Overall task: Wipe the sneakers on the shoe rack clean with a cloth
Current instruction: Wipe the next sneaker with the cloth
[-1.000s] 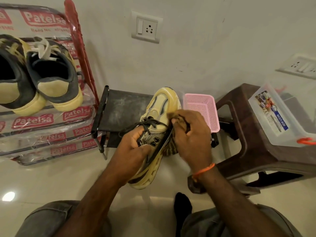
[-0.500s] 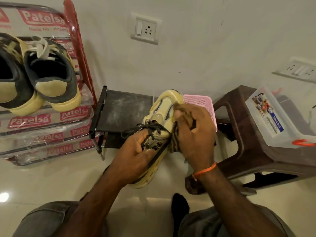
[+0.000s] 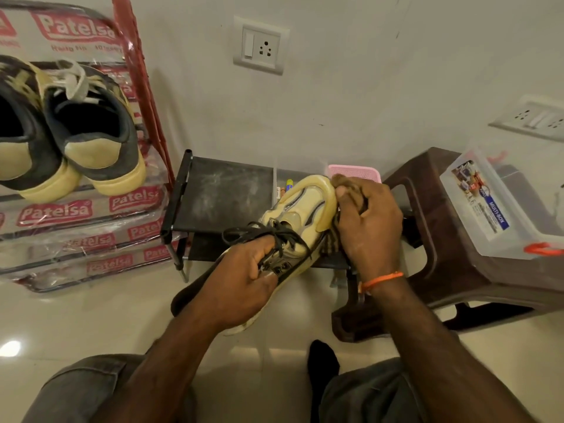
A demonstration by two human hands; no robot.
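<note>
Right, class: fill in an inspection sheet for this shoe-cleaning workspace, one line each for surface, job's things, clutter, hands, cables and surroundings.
Surface: glossy pale floor; light glare at left.
Job's things: yellow sneaker held in the air, toe away from the person; brown cloth pressed on its toe rim; dark pair of sneakers on the red shoe rack.
Clutter: pink basket, clear plastic box on a brown stool, low black rack.
Hands: left hand grips the sneaker's laced middle; right hand grips the cloth.
Cables: nothing seen.
Surroundings: pale wall with wall socket and second socket plate.
</note>
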